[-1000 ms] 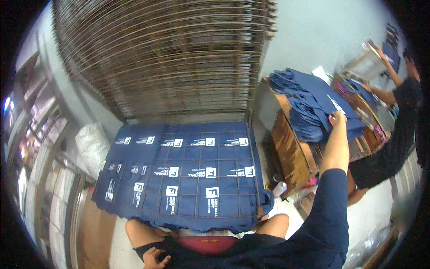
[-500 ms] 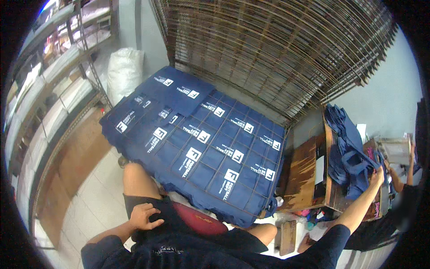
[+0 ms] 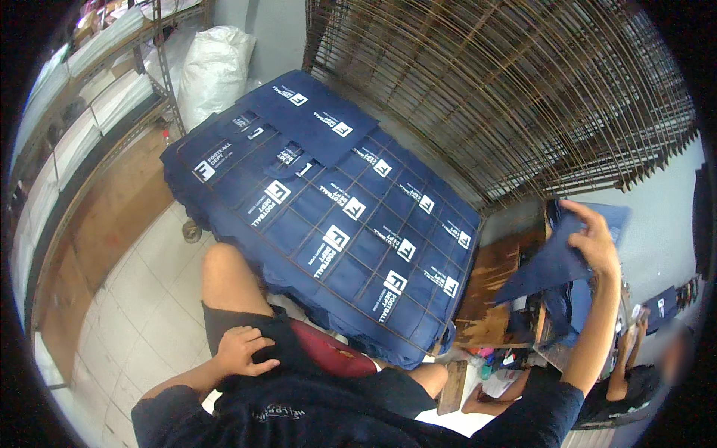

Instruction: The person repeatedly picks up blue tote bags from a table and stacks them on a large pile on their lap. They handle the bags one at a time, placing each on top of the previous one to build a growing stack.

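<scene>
My left hand [image 3: 245, 350] lies on my thigh over the black shorts, fingers spread and holding nothing. At the right, my right hand [image 3: 594, 243] is raised above a wooden table, gripping a navy cloth bag [image 3: 556, 257]. The bag hangs tilted, a pointed corner reaching left; part of it is behind the hand. In front of me, navy cloth pieces with white prints [image 3: 358, 246] lie spread under and over a wire rack [image 3: 407, 276]. Two larger printed pieces [image 3: 317, 112] lie on top at its far left.
Many rusty wire racks [image 3: 493, 82] are raised above the far side. Metal shelving [image 3: 112, 104] with stacked sheets stands left, near a white sack [image 3: 216, 71]. The worn wooden table [image 3: 489, 280] is at the right. Beside it, a co-worker [image 3: 627, 388] handles something small.
My right hand has lifted the navy bag from the pile on the table and moved up and inward. My left hand stays on my thigh. The view has shifted slightly.
</scene>
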### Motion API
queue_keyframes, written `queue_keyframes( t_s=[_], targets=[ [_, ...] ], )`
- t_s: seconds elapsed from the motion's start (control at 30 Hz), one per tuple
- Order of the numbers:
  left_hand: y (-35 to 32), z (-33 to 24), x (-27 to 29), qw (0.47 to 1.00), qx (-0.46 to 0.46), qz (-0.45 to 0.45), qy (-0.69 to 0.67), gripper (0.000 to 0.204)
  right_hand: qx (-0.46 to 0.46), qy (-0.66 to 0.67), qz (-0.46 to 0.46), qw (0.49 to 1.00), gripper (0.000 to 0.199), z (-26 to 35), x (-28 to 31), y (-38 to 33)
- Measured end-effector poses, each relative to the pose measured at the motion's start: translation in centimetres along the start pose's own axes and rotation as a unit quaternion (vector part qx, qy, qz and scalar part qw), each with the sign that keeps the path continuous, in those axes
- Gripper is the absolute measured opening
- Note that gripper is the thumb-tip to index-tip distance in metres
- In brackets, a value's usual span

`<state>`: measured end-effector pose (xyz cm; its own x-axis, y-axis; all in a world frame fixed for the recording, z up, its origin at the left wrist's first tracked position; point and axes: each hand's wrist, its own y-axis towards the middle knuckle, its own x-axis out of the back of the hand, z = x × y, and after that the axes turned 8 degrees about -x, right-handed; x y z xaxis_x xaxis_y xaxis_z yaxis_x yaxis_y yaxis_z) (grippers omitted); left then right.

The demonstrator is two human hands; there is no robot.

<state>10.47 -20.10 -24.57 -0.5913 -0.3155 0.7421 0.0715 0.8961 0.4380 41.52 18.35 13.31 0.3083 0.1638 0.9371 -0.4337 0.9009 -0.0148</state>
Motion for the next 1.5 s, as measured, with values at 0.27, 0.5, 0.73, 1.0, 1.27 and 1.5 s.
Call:
queue_keyframes(
  t_s=[0.27,0.5,0.73,1.0,1.27,1.5],
  targets=[
    [-1.6,1.2,0.3,0.999,0.010,-0.041,-0.023,0.034,0.109,0.150,0.390,0.902,0.063,13.5,-11.2,3.6],
    [-2.6,2.1,-0.1,0.996,0.026,-0.069,-0.050,0.033,0.116,0.308,0.228,0.916,0.072,11.3,-15.9,7.6],
    [-2.4,2.7,-0.2,0.996,0.014,-0.079,-0.049,0.032,0.023,0.654,0.016,0.756,0.075,1.6,-34.2,15.4],
    [-2.5,2.6,0.0,0.996,0.027,-0.081,-0.040,0.033,-0.224,0.605,-0.004,0.764,0.076,-4.7,-47.7,23.1],
    [-1.9,2.8,-0.4,0.995,0.031,-0.086,-0.046,0.033,-0.209,0.588,0.014,0.781,0.073,-3.7,-46.9,25.0],
    [-1.7,2.6,-0.1,0.995,0.040,-0.078,-0.047,0.033,-0.238,0.532,0.030,0.812,0.076,-3.2,-46.9,25.8]
  ],
)
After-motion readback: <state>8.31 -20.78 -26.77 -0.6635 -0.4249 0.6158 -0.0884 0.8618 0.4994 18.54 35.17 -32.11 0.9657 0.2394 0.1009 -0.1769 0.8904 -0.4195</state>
